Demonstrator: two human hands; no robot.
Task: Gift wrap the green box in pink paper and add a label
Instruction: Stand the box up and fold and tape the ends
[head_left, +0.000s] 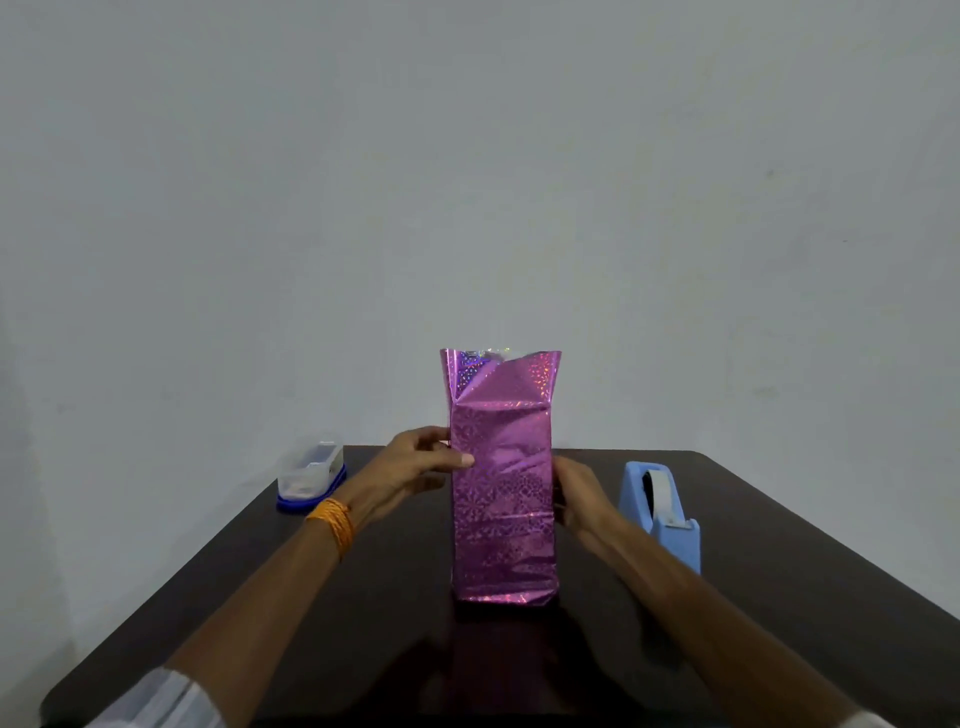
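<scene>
Our left hand (415, 462) and right hand (576, 499) clasp the upright pink-wrapped box (501, 499) by its sides. Next we should fold down the pink paper (519, 374) standing open on top.

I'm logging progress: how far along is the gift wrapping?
Done: paper covers the upright box down its front. In hand: the left hand and right hand hold its sides. Left: the paper's top end stands open, unfolded; no label shows. The tape dispenser waits by the right hand.
</scene>
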